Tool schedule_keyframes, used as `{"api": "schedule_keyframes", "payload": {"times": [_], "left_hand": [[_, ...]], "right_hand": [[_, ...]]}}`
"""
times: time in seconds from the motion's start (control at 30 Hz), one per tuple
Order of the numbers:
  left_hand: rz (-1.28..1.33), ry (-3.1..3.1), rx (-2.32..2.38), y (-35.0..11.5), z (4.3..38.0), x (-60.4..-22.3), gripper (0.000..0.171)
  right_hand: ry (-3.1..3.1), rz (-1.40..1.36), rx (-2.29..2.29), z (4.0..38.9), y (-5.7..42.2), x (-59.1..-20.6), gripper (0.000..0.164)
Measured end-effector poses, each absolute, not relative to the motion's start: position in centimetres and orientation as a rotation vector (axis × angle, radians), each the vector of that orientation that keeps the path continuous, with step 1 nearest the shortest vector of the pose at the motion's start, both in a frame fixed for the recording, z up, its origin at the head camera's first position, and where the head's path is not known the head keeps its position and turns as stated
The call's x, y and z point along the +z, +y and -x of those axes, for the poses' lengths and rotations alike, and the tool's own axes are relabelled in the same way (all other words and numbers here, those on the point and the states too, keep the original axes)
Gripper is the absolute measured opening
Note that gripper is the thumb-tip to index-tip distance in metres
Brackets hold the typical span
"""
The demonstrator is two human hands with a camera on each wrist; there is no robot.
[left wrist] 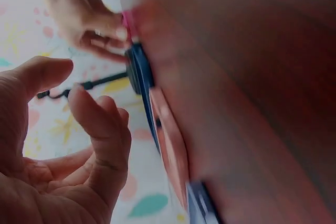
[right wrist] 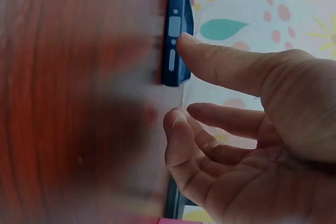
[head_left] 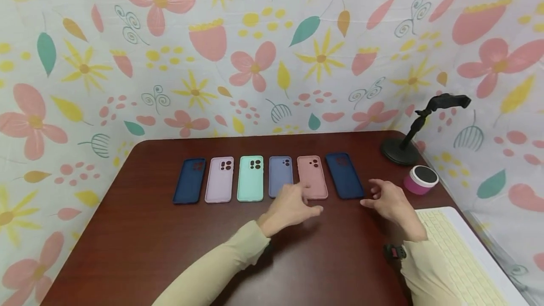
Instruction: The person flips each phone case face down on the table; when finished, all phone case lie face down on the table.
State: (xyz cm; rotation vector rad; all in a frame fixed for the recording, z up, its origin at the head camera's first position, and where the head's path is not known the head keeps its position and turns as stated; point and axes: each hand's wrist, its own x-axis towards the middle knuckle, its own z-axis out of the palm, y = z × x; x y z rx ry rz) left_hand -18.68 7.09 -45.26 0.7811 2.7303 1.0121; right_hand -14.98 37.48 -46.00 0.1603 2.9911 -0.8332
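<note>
Several phone cases lie in a row across the table. My left hand [head_left: 290, 207] is over the near end of the pink case [head_left: 312, 176], beside the periwinkle case [head_left: 280, 174]. Its thumb and fingers are apart with nothing between them, as the left wrist view shows. Just right of the right-hand dark blue case [head_left: 345, 176] is my right hand [head_left: 391, 202], thumb toward that case's near corner. In the right wrist view its fingers [right wrist: 178, 135] are loosely bent and hold nothing. Further left lie a mint case [head_left: 250, 181], a lilac case [head_left: 218, 183] and another dark blue case [head_left: 189, 183].
A black stand [head_left: 401, 150] with a bent arm occupies the back right corner. In front of it sits a pink and white jar [head_left: 420, 181] with a dark top. A white and yellow keyboard [head_left: 459, 249] lies along the right edge. Behind the table [head_left: 127, 249] hangs a flowered cloth.
</note>
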Motion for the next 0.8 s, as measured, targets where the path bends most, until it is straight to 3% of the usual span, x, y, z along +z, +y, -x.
{"api": "schedule_keyframes", "payload": {"times": [0.13, 0.27, 0.43, 0.6, 0.8], "left_hand": [[-0.872, 2.743, 0.919, 10.6, 18.5, -45.5, 0.051], [-0.781, 2.725, 0.867, 13.4, 18.9, -45.8, 0.054], [-0.637, 2.68, 0.902, 15.7, 19.6, -45.9, 0.027], [-0.621, 2.67, 0.88, 17.2, 20.1, -45.9, 0.029], [-0.566, 2.662, 0.85, 20.0, 23.0, -50.0, 0.031]], "right_hand": [[2.957, -0.184, -0.833, 15.5, 37.2, -46.2, 0.075], [2.937, -0.21, -0.839, 15.8, 36.9, -46.4, 0.075], [2.927, -0.213, -0.843, 16.4, 36.6, -46.7, 0.074], [2.932, -0.201, -0.853, 16.7, 36.5, -46.9, 0.074], [2.942, -0.142, -0.804, 16.9, 36.5, -46.8, 0.075]]}}
